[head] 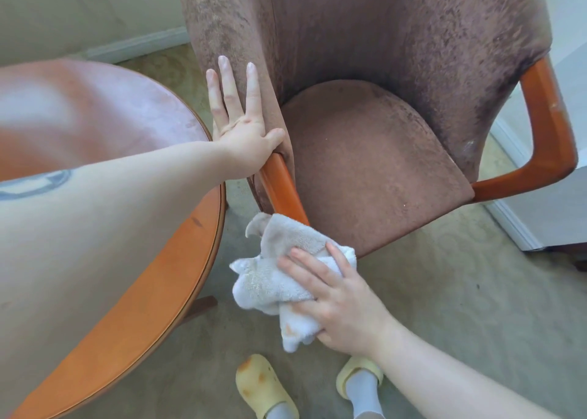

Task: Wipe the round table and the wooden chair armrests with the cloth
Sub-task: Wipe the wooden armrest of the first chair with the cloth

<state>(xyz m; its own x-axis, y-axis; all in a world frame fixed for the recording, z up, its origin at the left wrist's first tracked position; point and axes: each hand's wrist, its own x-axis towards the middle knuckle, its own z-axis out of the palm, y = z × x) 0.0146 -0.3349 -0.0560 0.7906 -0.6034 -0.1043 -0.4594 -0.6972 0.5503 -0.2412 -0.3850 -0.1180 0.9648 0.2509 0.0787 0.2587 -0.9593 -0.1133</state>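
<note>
Cloth (286, 272) bunched in right hand (346, 304) on armrest (282, 189), left hand (241, 132) fingers splayed on chair (381, 164), table (127, 228) beside.

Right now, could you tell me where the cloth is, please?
In the head view, the cloth is low and centre, gripped by the right hand at the front end of the wooden armrest beside the round table.
</note>
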